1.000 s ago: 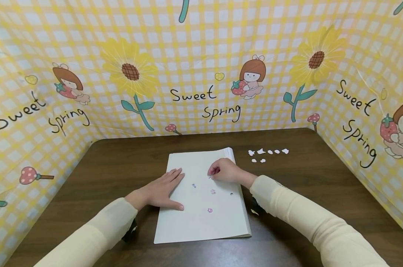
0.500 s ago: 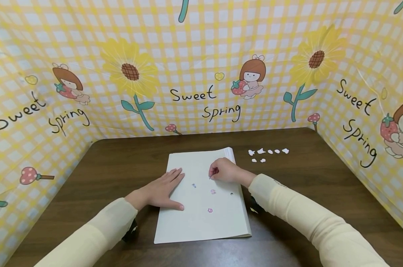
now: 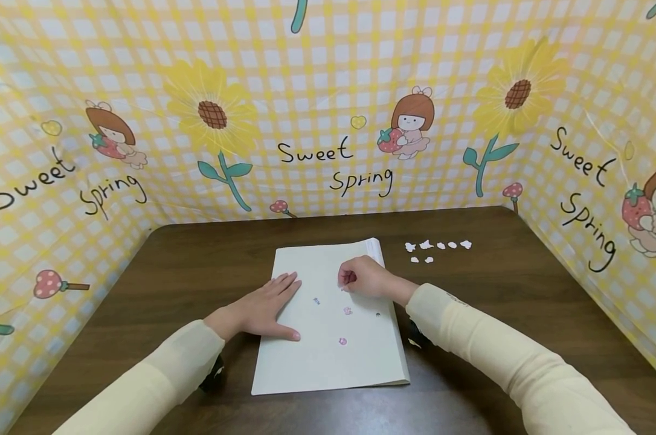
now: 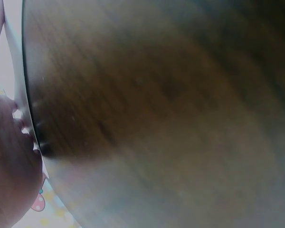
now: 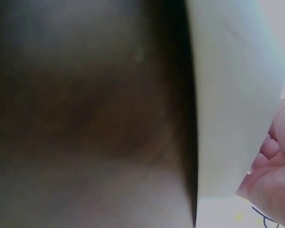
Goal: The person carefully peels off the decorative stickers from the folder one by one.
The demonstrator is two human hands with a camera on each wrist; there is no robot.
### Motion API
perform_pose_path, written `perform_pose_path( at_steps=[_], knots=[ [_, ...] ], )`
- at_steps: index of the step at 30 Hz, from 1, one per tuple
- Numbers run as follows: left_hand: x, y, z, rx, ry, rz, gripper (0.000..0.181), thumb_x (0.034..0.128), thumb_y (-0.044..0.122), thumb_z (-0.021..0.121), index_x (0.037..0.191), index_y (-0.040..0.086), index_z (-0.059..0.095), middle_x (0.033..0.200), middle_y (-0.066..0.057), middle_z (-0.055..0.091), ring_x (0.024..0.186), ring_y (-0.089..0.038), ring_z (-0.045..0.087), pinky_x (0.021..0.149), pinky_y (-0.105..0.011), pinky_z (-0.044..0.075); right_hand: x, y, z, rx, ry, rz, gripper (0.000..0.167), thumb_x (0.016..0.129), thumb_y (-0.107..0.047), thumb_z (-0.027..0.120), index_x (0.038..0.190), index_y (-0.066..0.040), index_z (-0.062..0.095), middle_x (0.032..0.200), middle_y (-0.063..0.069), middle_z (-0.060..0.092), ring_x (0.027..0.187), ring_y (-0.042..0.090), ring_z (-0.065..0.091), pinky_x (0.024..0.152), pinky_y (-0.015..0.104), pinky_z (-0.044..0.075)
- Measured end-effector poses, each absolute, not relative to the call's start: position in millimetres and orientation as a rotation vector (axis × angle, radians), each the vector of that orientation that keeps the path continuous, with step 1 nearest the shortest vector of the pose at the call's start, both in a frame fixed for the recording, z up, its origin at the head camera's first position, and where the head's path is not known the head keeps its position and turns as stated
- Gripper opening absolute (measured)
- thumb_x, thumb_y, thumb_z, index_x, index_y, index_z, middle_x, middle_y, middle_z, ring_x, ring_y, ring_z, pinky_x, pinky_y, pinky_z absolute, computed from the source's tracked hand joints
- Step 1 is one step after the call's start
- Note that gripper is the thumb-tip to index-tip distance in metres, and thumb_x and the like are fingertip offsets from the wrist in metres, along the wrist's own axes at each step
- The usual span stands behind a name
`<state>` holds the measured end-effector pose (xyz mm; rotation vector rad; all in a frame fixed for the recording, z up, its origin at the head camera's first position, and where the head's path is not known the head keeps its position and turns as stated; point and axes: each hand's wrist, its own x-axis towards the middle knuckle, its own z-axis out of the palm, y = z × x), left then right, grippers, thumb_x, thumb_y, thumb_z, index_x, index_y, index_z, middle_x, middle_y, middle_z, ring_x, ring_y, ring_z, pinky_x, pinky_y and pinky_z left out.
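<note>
A white paper booklet [image 3: 301, 368] lies on the table with small stickers on its page. They include a blue one [image 3: 316, 301], a pink one [image 3: 348, 311], a pink-purple one [image 3: 342, 342] and a tiny dark one [image 3: 378, 314]. My left hand [image 3: 263, 308] rests flat on the booklet's left side, fingers spread. Over the upper right of the page, my right hand [image 3: 363, 278] pinches a tiny sticker [image 3: 343, 289] between thumb and fingertips, close to the paper. Its print is mostly covered by the fingers. In the right wrist view a small white edge shows at the fingertips.
Several small white cut-out pieces [image 3: 441, 246] lie in two rows on the brown table [image 3: 208, 241], right of the booklet. A yellow checked cloth [image 3: 317, 90] stands behind and at both sides of the table.
My right hand shifts only slightly about the same spot on the page, still pinching the tiny sticker. The left hand stays in place.
</note>
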<state>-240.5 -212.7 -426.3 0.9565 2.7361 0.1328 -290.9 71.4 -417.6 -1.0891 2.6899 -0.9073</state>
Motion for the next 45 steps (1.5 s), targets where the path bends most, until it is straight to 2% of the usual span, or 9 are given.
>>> perform_pose_path(
  at_steps=[9,19,32,45],
  knots=[
    [-241.5,-212.1,-425.5,0.963,2.734,0.123,0.118,0.0748,0.084,0.05,0.156,0.006,0.015,0.162,-0.013,0.006,0.147,-0.029,0.003,0.116,-0.046,0.011,-289.8,70.1,-413.4,-1.105,2.676,-0.888,0.012,0.083,0.004,0.073,0.083,-0.007,0.068,0.076,-0.004,0.061,0.072,0.011,0.054,0.07,0.022,0.048],
    [-241.7,-212.0,-425.4,0.969,2.738,0.128,0.117,0.0755,0.082,0.052,0.155,0.004,0.016,0.161,-0.015,0.008,0.147,-0.031,0.005,0.116,-0.047,0.013,-286.9,68.6,-413.9,-1.133,2.651,-0.819,0.013,0.086,0.008,0.067,0.088,-0.005,0.067,0.082,0.005,0.064,0.076,0.014,0.053,0.072,0.023,0.047],
    [-241.6,-212.0,-426.2,0.958,2.747,0.117,0.118,0.0743,0.085,0.049,0.156,0.006,0.016,0.162,-0.013,0.007,0.147,-0.03,0.004,0.116,-0.046,0.012,-285.2,67.8,-415.4,-1.088,2.661,-0.741,0.014,0.091,0.006,0.061,0.092,-0.007,0.067,0.083,-0.001,0.06,0.078,0.015,0.052,0.075,0.026,0.046],
    [-241.9,-211.9,-427.1,0.948,2.746,0.135,0.117,0.0742,0.084,0.05,0.156,0.006,0.017,0.162,-0.012,0.008,0.147,-0.029,0.004,0.116,-0.046,0.012,-284.6,67.7,-415.1,-1.06,2.68,-0.686,0.015,0.091,0.005,0.061,0.088,-0.008,0.067,0.081,-0.003,0.059,0.078,0.015,0.052,0.074,0.027,0.045]
  ],
)
